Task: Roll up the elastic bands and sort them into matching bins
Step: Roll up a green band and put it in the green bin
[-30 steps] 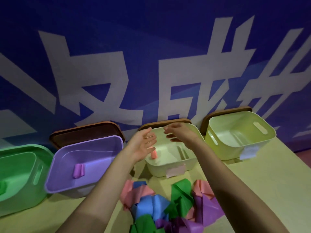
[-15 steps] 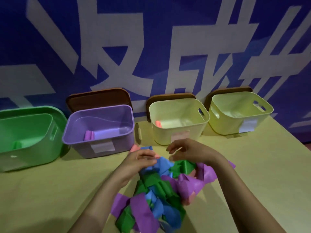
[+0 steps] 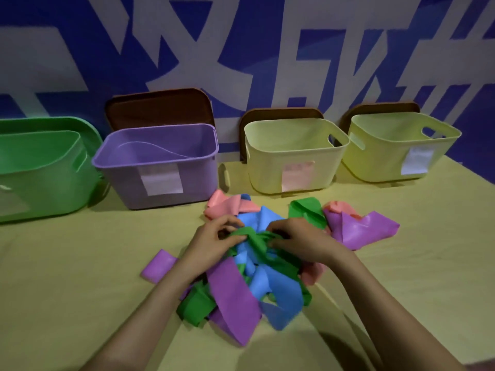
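Head view: a loose pile of elastic bands in green, blue, purple and pink lies on the yellow-green table, near its middle and in front of the bins. Both hands are over the far part of the pile. The left hand has its fingers curled and pinches one end of a green band; the right hand, fingers likewise curled, grips the same band just beside it, so the band runs bunched between the two. A single purple band lies flat on the table just left of the left forearm, at the pile's edge. Four bins stand in a row along the far edge: a green bin at far left, a purple bin beside it, a cream bin, then a yellow bin at right. The last three carry pale labels on their front walls. Brown lids lean upright behind them against a blue wall banner with large white characters.
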The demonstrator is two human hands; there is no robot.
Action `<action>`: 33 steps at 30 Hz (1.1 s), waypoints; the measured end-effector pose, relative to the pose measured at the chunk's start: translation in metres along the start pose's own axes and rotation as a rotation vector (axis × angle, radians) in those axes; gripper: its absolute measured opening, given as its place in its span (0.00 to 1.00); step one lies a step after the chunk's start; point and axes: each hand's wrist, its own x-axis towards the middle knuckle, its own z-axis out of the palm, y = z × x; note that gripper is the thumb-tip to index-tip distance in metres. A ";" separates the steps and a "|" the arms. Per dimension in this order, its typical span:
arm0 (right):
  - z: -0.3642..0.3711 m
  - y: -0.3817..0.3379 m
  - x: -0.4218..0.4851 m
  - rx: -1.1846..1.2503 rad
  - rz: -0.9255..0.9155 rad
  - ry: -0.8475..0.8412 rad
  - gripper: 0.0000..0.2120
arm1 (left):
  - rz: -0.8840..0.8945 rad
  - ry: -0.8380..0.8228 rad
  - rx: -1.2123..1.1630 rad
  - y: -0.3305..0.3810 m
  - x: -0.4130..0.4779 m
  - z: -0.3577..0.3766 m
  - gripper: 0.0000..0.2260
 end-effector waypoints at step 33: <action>-0.100 -0.065 0.029 0.657 -0.076 0.162 0.28 | -0.142 0.133 -0.497 0.140 0.051 -0.062 0.10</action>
